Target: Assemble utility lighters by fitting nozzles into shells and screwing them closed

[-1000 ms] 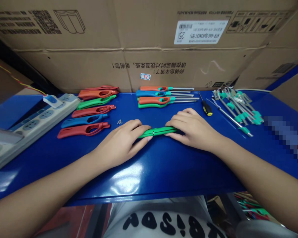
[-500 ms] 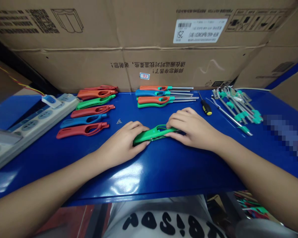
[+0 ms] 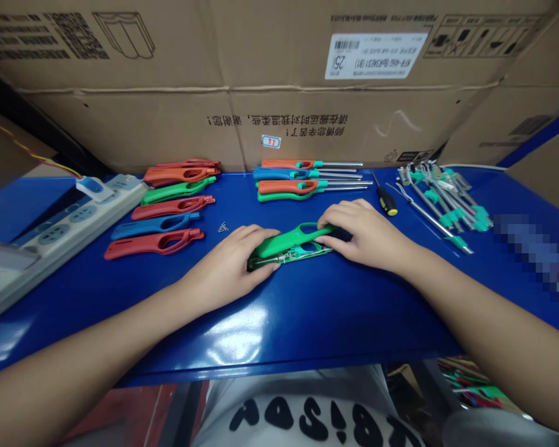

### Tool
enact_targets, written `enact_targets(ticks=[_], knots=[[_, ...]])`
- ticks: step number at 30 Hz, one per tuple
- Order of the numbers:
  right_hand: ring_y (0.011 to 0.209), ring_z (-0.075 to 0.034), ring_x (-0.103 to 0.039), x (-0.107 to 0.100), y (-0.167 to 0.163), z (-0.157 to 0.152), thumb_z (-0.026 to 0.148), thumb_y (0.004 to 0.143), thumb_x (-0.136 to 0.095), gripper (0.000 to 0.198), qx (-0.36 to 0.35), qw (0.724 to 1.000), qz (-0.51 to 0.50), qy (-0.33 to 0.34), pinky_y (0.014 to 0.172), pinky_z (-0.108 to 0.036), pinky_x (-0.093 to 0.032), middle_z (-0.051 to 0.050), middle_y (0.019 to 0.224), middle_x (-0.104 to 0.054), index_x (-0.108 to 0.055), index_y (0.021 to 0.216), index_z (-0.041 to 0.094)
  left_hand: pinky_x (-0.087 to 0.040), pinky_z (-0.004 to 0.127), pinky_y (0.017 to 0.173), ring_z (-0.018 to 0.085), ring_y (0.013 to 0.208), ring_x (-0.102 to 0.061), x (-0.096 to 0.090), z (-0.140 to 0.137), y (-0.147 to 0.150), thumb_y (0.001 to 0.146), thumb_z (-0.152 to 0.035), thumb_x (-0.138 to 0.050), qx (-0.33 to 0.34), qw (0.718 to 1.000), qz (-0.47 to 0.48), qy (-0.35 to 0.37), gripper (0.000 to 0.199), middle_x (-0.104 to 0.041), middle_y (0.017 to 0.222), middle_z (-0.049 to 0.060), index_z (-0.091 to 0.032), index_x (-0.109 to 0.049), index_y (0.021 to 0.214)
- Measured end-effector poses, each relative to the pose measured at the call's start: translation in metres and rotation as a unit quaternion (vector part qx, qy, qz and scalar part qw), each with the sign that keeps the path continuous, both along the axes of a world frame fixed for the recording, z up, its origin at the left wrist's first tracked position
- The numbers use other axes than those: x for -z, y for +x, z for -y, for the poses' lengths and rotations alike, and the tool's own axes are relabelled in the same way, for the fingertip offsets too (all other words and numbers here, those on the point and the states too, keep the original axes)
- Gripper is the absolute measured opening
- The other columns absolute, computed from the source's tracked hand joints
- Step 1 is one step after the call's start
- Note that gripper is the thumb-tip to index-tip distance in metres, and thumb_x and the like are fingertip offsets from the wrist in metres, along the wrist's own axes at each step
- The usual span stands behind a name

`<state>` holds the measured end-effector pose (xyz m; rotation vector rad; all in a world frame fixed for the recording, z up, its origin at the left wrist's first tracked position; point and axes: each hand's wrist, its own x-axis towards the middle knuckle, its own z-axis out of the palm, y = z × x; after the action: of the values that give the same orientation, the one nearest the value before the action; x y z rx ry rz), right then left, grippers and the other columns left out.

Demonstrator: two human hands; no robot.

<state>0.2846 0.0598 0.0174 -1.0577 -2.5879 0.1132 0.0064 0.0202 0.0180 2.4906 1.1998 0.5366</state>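
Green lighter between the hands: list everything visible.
The green lighter, plastic-looking with a looped opening, is parted lengthwise: its upper shell half sits tilted off the lower half, baring thin metallic parts. The left hand grips the wide handle end, the right hand the narrow end. It lies crosswise over the blue table; contact is unclear.

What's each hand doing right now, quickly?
Left hand: closed, holding the wide end of the long, partly opened green plastic lighter casing.
Right hand: closed, holding its narrower end.
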Motion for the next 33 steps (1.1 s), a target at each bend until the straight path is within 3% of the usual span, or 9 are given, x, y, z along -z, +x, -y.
enact_targets(ticks=[8, 15, 33], knots=[[0.089, -0.02, -0.059, -0.0029, -0.0036, 0.005, 0.037, 0.094, -0.065, 0.017, -0.032, 0.998, -0.024, -0.039, 0.085, -0.034, -0.034, -0.003, 0.094, -0.069, -0.063, 0.095, 0.021, -0.047, 0.045, 0.104, 0.026, 0.115, -0.061, 0.0019, -0.0002, -0.0016, 0.093, -0.033, -0.065, 0.002, 1.0, -0.005, 0.016, 0.042, -0.066, 0.124, 0.01, -0.018, -0.06, 0.131], [0.093, -0.02, -0.061, -0.0051, -0.0033, 0.0071, 0.036, 0.098, -0.059, 0.017, -0.093, 0.994, -0.02, -0.055, 0.094, -0.038, -0.035, -0.005, 0.099, -0.071, -0.066, 0.099, 0.021, -0.05, 0.04, 0.097, 0.024, 0.103, -0.066, -0.0003, -0.0016, -0.0018, 0.095, -0.038, -0.062, 0.002, 1.0, 0.009, 0.019, 0.029, -0.071, 0.111, 0.007, -0.02, -0.069, 0.117], [0.099, -0.022, -0.06, 0.0009, -0.0038, 0.0038, 0.033, 0.096, -0.062, 0.014, -0.088, 0.993, -0.039, -0.073, 0.09, -0.039, -0.043, -0.007, 0.104, -0.069, -0.066, 0.099, 0.021, -0.051, 0.04, 0.091, 0.024, 0.097, -0.066, 0.0003, 0.0014, -0.0013, 0.095, -0.037, -0.064, -0.002, 1.0, 0.0, 0.021, 0.028, -0.07, 0.103, 0.007, -0.019, -0.073, 0.116]])
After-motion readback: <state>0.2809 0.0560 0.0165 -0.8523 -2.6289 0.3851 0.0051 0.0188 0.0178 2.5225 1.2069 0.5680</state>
